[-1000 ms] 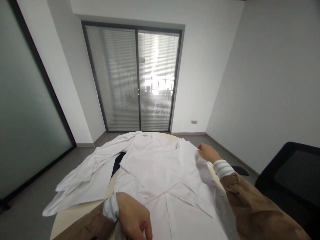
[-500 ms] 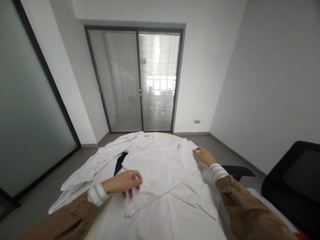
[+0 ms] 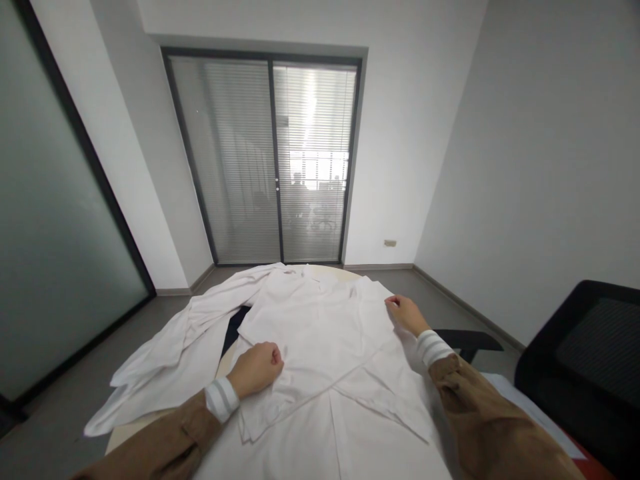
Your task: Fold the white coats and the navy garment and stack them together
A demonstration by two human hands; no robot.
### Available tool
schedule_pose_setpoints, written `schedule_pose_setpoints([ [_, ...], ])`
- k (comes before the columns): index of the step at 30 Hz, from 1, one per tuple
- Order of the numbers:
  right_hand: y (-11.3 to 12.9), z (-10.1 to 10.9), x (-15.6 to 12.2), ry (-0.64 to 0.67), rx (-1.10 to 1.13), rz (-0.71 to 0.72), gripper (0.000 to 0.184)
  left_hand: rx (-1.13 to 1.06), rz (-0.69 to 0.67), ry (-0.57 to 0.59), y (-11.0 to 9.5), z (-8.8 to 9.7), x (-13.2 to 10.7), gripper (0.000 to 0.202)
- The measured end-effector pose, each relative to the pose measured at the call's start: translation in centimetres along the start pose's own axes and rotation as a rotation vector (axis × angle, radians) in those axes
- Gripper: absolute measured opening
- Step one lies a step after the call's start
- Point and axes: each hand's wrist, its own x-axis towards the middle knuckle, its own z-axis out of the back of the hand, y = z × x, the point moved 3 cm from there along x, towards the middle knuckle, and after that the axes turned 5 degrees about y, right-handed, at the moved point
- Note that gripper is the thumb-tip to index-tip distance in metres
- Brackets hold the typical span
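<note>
A white shirt (image 3: 320, 327) lies spread over the table, one part folded across another, with creases around my left hand. My left hand (image 3: 257, 368) is closed on the cloth at the left of the folded part, its fingers curled under and partly hidden. At the far right edge of the shirt, my right hand (image 3: 407, 315) pinches the fabric between thumb and fingers. More white cloth with a long sleeve (image 3: 170, 347) spreads to the left and hangs near the table's edge. A strip of dark blue cloth (image 3: 234, 329) shows between the white layers.
The rounded pale table (image 3: 333, 272) shows at its far rim. A black chair (image 3: 585, 360) with an armrest (image 3: 469, 339) stands at the right, near a white sheet (image 3: 533, 407) and something red (image 3: 595, 467). Beyond are glass doors (image 3: 277, 160) with blinds.
My left hand has moved slightly forward and its fingers have closed on the shirt. The right hand keeps its pinch at the edge. The view has shifted a little.
</note>
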Motion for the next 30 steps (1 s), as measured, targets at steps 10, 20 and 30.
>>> schedule_pose_setpoints([
  [10, -1.6, -0.7, -0.4, 0.059, 0.196, -0.082, 0.04, 0.014, -0.014, 0.018, 1.4, 1.1, 0.3, 0.01],
  [20, 2.6, 0.3, -1.5, -0.053, -0.164, -0.002, 0.034, 0.11, -0.06, -0.374, 3.6, 2.3, 3.5, 0.019],
  [30, 13.7, -6.8, -13.2, 0.62, -0.231, 0.652, 0.069, -0.056, -0.065, -0.442, 8.9, 2.3, 8.3, 0.034],
])
